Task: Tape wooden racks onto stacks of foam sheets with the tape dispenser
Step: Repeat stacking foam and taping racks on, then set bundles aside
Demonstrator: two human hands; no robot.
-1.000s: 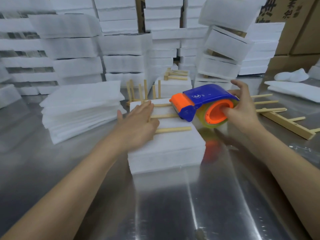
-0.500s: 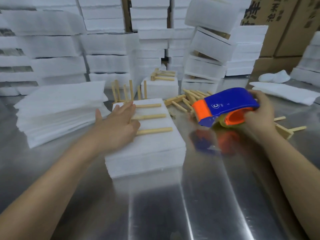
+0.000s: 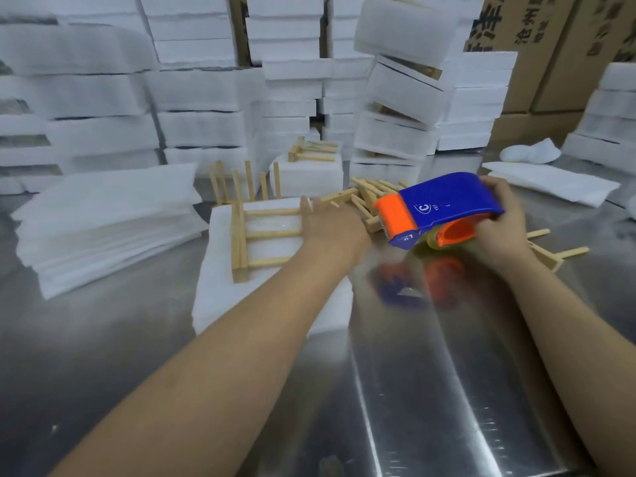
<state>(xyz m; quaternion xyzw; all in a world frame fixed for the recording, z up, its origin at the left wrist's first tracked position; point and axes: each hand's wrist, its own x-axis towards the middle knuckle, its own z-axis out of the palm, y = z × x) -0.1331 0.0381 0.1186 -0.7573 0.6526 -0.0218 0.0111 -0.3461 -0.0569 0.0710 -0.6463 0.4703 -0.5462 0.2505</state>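
A white stack of foam sheets (image 3: 220,297) lies on the steel table with a wooden rack (image 3: 254,235) flat on its top. My left hand (image 3: 330,225) reaches across the stack's far right corner, fingers straight, over the tips of the rack's pegs. Whether it presses them is unclear. My right hand (image 3: 502,218) grips a blue and orange tape dispenser (image 3: 440,208), held just above the table to the right of the stack, orange end toward the stack. Its reflection shows on the metal below.
A loose pile of foam sheets (image 3: 103,222) lies at the left. More wooden racks (image 3: 371,194) lie behind the hands, one stands upright (image 3: 241,184), another lies at the right (image 3: 554,253). Taped foam bundles (image 3: 399,98) and cardboard boxes (image 3: 537,46) wall the back.
My left hand slid from the rack's left side across to the stack's far right corner, uncovering the rack's spine. The dispenser stayed to the right of the stack, low over the table.
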